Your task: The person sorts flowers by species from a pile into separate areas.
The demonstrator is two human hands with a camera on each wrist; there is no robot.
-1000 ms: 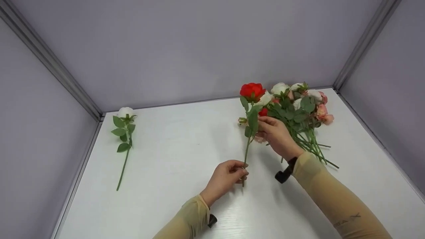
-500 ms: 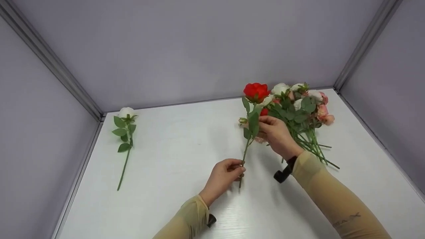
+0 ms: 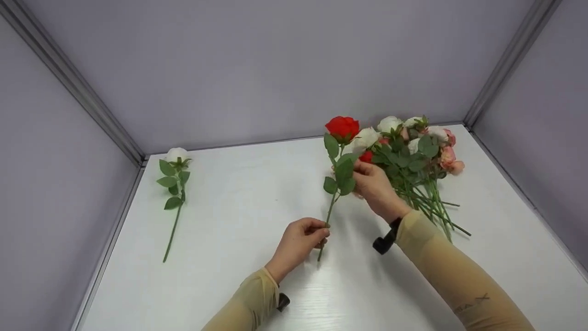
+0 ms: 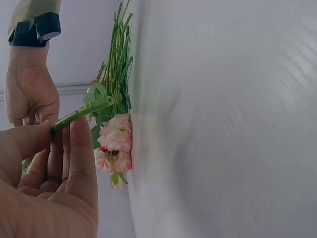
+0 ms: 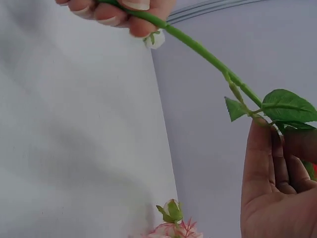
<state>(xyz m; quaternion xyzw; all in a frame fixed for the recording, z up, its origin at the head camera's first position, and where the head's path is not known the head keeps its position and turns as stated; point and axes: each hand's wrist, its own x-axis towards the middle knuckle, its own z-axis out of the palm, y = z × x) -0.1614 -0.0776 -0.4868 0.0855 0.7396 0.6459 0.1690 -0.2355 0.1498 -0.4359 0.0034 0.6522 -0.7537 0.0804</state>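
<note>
A red rose (image 3: 342,128) with green leaves is held up off the white table, its bloom toward the back wall. My left hand (image 3: 301,241) pinches the lower stem between thumb and fingers, with the cut end poking out below. Higher up, my right hand (image 3: 374,186) pinches the rose among its leaves, partly hidden behind them. In the left wrist view the green stem (image 4: 81,113) runs out past the thumb. The right wrist view shows the stem (image 5: 198,48) stretching between both hands, with leaves (image 5: 289,106) at the right fingertips.
A single white rose (image 3: 177,155) lies at the table's left. Behind my right hand is a heap of white, pink and red flowers (image 3: 415,156), stems pointing forward. Grey panels (image 3: 275,69) enclose the white table (image 3: 229,207) at the back and sides.
Both hands have shifted slightly left, carrying the red rose with them. Its bloom swung a little right, then left, and its leaves now look more spread. The heap and the white rose stay put.
</note>
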